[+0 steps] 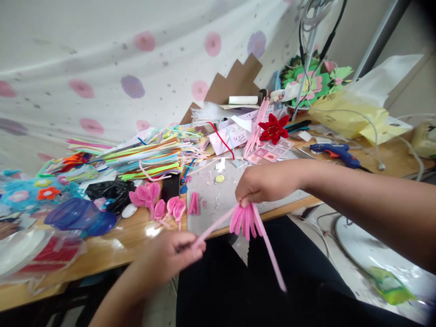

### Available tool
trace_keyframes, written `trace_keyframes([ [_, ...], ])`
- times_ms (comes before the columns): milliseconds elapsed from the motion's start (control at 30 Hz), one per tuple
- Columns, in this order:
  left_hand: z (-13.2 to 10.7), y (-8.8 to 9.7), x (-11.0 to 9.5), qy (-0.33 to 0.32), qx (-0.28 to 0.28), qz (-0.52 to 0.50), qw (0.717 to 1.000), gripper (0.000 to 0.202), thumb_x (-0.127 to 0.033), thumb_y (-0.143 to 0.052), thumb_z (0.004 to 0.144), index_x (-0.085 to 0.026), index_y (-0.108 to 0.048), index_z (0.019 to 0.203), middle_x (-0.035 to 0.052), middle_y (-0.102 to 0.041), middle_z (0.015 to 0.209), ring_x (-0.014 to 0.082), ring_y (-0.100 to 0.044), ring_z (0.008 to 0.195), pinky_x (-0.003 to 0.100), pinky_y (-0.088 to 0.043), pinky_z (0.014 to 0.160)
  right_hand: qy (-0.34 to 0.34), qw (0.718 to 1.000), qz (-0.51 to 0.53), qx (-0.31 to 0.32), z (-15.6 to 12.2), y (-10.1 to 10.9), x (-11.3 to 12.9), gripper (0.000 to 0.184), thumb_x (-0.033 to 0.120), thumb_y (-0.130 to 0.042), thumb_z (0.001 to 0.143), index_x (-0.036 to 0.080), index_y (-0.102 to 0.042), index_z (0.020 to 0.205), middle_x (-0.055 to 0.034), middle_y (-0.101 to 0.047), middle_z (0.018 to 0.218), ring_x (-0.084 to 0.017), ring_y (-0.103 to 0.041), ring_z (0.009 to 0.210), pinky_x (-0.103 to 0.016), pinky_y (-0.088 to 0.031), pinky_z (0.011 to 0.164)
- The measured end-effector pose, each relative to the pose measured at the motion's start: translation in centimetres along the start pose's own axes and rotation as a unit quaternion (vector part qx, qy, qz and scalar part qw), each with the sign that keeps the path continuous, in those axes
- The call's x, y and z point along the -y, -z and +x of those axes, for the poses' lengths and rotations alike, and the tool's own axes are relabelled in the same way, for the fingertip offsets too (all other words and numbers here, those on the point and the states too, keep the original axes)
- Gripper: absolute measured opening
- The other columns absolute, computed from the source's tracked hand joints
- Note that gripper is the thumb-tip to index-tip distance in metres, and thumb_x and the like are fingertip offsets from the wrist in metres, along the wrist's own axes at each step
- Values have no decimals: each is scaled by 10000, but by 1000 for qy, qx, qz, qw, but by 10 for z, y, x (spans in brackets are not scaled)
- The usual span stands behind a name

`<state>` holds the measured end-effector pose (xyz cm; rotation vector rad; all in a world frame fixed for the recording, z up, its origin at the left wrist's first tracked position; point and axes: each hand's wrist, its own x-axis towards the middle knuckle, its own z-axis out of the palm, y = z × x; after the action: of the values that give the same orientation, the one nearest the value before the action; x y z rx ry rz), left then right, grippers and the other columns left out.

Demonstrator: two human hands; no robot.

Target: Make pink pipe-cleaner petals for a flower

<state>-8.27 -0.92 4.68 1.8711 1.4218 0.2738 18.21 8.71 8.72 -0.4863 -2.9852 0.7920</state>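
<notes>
My right hand point(255, 186) is closed around the top of a bunch of short pink pipe cleaners point(245, 222), whose ends fan downward over my lap. A long light pink pipe cleaner point(270, 252) hangs from the same grip on the right. Its other stretch runs left to my left hand point(170, 254), which pinches that end and is slightly blurred. On the grey mat point(200, 222) beyond lie a small bundle of pink pipe cleaner pieces point(194, 203) and a yellow round piece point(220, 179). Pink fuzzy petals point(146, 195) rest on the table to the left.
A large heap of coloured pipe cleaners point(146, 154) covers the back left. Behind the mat are a red fuzzy flower point(274, 129) and a palette point(269, 152). At right lies a blue glue gun point(335, 152) near a yellow bag point(350, 113). A blue plastic container point(80, 218) stands left.
</notes>
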Motion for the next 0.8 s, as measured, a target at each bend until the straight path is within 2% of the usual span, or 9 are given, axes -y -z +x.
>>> trace_keyframes([
  [67, 8, 19, -8, -25, -133, -43, 990, 128, -292, -649, 761, -226, -759, 752, 21, -741, 741, 190, -662, 683, 216, -452, 610, 19, 999, -17, 28, 6, 0, 4, 217, 35, -587, 847, 124, -637, 656, 39, -522, 574, -91, -414, 549, -203, -293, 545],
  [100, 13, 26, -13, -37, -164, -76, 983, 137, -293, -655, 756, -225, -761, 810, 42, -750, 829, 212, -675, 777, 235, -476, 687, 25, 998, -33, 41, 10, 0, 7, 210, 38, -597, 845, 125, -651, 662, 35, -532, 574, -94, -411, 548, -208, -288, 544],
  [133, 19, 31, -19, -43, -162, -109, 980, 162, -289, -675, 734, -218, -762, 850, 66, -750, 882, 233, -678, 836, 255, -488, 733, 28, 997, -52, 54, 13, 0, 10, 207, 46, -608, 843, 129, -659, 660, 34, -533, 565, -96, -399, 539, -213, -281, 540],
  [233, 36, 30, -35, -52, -79, -156, 983, 203, -286, -689, 716, -203, -765, 885, 98, -749, 901, 261, -680, 869, 294, -503, 760, 30, 991, -102, 84, 24, 1, 18, 204, 62, -626, 838, 137, -673, 654, 38, -517, 531, -99, -363, 508, -227, -262, 525],
  [367, 49, -2, -43, -62, 0, -99, 993, 161, -302, -643, 770, -201, -746, 698, 28, -721, 688, 212, -656, 664, 265, -478, 630, 16, 986, -139, 92, 30, 7, 22, 204, 69, -617, 842, 134, -681, 660, 33, -519, 519, -100, -353, 485, -243, -244, 508],
  [433, 51, -22, -42, -33, 1, -166, 986, 273, -329, -594, 809, -179, -693, 603, 16, -663, 578, 183, -618, 566, 260, -470, 570, 12, 984, -157, 80, 31, 10, 21, 204, 93, -608, 850, 135, -681, 664, 26, -524, 524, -106, -353, 487, -249, -241, 510],
  [567, 48, -48, -38, 12, 4, -370, 929, 261, -360, -584, 830, -139, -696, 747, 73, -703, 715, 193, -659, 665, 300, -528, 647, 12, 986, -156, 51, 29, 11, 14, 181, 91, -589, 850, 128, -682, 699, 18, -548, 573, -105, -368, 522, -239, -257, 530],
  [700, 46, -57, -38, 32, 22, -468, 883, 282, -363, -618, 820, -92, -687, 785, 114, -711, 728, 188, -674, 639, 279, -536, 602, 12, 994, -99, 35, 27, 9, 9, 139, 89, -581, 840, 110, -697, 766, -9, -613, 650, -103, -431, 558, -223, -274, 527],
  [800, 45, -61, -40, 35, 1, -523, 851, 264, -345, -627, 824, -87, -681, 822, 119, -720, 758, 181, -680, 649, 270, -541, 607, -9, 998, -58, -2, 26, 6, 9, 121, 75, -596, 825, 111, -704, 784, -18, -648, 686, -104, -485, 588, -210, -296, 542],
])
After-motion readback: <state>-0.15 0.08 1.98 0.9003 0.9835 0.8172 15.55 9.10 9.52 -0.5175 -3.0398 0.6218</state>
